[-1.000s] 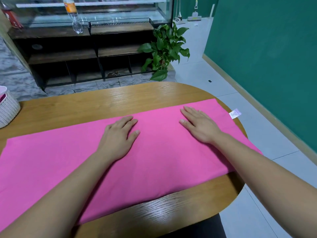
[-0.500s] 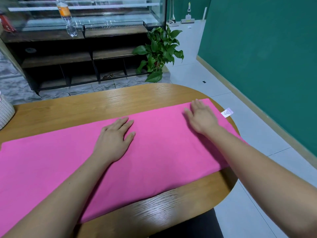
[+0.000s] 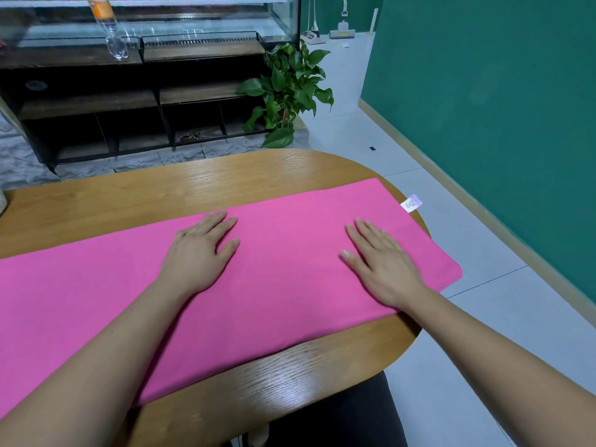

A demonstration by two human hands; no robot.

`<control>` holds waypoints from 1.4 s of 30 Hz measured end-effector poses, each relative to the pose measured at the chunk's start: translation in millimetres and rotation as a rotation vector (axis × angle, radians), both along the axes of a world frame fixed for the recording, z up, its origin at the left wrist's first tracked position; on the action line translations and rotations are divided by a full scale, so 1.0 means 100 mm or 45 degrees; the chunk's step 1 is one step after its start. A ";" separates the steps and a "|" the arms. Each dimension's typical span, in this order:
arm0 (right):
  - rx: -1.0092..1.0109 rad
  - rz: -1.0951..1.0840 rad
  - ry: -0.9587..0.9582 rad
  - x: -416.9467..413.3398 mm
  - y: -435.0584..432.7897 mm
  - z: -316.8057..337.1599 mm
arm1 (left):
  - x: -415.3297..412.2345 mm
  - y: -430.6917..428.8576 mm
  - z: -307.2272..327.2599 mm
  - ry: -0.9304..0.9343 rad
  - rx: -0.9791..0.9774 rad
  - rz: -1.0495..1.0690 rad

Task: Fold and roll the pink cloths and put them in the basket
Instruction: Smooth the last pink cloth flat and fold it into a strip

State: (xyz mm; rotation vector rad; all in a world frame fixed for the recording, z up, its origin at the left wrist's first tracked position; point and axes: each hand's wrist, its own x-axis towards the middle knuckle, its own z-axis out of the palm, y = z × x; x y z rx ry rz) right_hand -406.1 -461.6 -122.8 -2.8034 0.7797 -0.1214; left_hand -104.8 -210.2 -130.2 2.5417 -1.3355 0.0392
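Pink cloth [image 3: 283, 279] lies flat on the wooden table [image 3: 193, 188], folded into a long band running from the left edge of view to the table's rounded right end; its right end just overhangs that edge. White label [image 3: 412, 203] sticks out from the far right corner of the cloth. Left hand [image 3: 196, 256] rests palm-down on the cloth near its far long edge, fingers straight and close together, thumb angled out. Right hand [image 3: 382, 269] lies palm-down nearer the cloth's right end, fingers straight and slightly fanned, thumb out to the side. Neither hand grips; both press flat, well apart from each other. Both forearms are bare, crossing the near side of the cloth. Beyond the table: dark shelf unit [image 3: 129, 101] with a clear bottle [image 3: 109, 27] on top, potted plant [image 3: 290, 88] at its right end. Green wall [image 3: 500, 108] at right, pale floor tiles [image 3: 467, 317] below it.
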 end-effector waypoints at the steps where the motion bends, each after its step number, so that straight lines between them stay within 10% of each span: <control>1: -0.003 -0.019 0.011 -0.08 -0.05 0.00 | 0.00 0.00 0.00 0.000 0.001 0.001; 13: -0.033 -0.368 0.115 -0.12 -0.25 0.05 | -0.09 -0.01 0.02 -0.064 -0.040 0.089; 25: 0.144 0.319 -0.132 1.77 0.78 0.19 | -0.25 -0.11 0.01 0.065 0.099 0.139; 42: -0.001 0.252 -0.093 2.14 1.04 -0.09 | 0.47 1.73 0.00 0.039 0.125 0.475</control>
